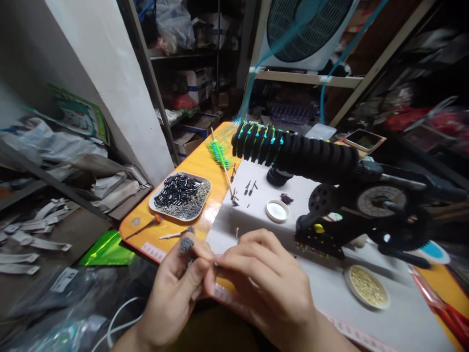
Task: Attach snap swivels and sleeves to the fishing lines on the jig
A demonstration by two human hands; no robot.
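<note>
My left hand (176, 288) is closed around a small grey fuzzy piece (186, 245) at the table's near edge. Close beside it, my right hand (266, 278) is pinched, its fingertips meeting those of my left hand; whatever lies between them is too small to make out. Beyond my left hand a white stick with a grey tip (176, 233) lies on the orange table. A square tray (180, 216) of black tubes and grey bits stands behind it, near a dark stick with an orange tip (146, 226).
A black geared device with a ribbed roller (311, 155) stands at the right on white paper (245, 222). Around it are a small white dish (277, 211), a round dish of yellowish bits (366, 287) and a green-bristled stick (220, 155). Shelves and a fan (306, 29) are behind.
</note>
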